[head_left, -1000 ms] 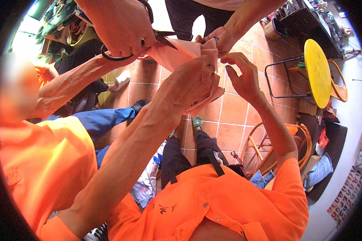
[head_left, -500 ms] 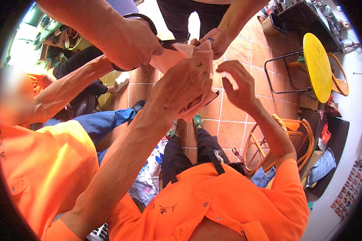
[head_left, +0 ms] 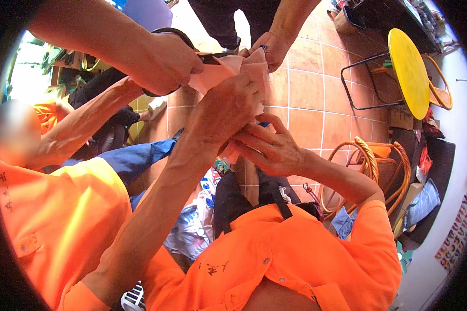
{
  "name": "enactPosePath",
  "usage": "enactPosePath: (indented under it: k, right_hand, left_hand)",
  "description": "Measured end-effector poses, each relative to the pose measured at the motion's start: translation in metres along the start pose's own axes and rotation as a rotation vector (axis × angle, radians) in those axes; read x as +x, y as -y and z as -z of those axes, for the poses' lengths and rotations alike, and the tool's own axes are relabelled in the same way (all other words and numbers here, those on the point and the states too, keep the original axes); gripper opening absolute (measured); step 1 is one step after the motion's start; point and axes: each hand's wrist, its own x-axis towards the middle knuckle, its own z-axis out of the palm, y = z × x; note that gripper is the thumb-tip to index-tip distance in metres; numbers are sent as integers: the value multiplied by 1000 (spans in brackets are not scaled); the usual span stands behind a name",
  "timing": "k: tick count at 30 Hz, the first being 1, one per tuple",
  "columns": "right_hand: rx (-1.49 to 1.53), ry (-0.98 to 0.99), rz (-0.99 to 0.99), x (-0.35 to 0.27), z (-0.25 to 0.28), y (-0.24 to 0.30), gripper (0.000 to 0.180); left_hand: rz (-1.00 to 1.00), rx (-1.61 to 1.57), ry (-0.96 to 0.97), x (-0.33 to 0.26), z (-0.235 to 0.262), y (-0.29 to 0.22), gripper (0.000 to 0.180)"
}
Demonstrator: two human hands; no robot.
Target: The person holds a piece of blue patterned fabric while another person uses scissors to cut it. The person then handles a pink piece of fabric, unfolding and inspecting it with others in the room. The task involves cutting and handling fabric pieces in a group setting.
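Right hand [head_left: 272, 147]: fingers bent against overlapping hands; pinch or mere contact, cannot tell. Left hand: obscured in overlap; grip cannot be told. Folded pink sheet [head_left: 207, 78]: above right hand, among co-workers' hands, apparently held from several sides for steadiness. Scissors [head_left: 220, 54]: blades at sheet's upper edge. Tiled floor [head_left: 306, 78]: below.

**Terracotta tiles [head_left: 306, 78], rattan and white glare [head_left: 28, 59]**

Pale grout divides the floor ahead of the right hand [head_left: 272, 147] and beneath it. To the hand's right stands a rattan chair [head_left: 368, 155]; farther right, a low dark stand [head_left: 442, 160] sits near a white wall [head_left: 459, 129] bearing small pictures [head_left: 454, 236]. Ahead and rightward, a round yellow top [head_left: 409, 72] adjoins a black frame [head_left: 376, 106], a dark desk [head_left: 394, 15] behind. The glare lies far left, ahead.
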Motion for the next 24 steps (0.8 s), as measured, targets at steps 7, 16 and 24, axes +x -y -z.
enactPosePath:
  k: [7, 16, 24]
  right_hand:
    - [-58, 13, -89, 4, -12, 8, 41]
    - [-74, -35, -128, 7, -26, 18, 36]
    - [-109, -14, -170, 3, -35, 21, 39]
  left_hand:
    - [-22, -87, -87, -2, -2, -2, 14]
    - [63, -204, -46, -13, -6, -10, 16]
    - [27, -83, 34, -26, -17, -17, 14]
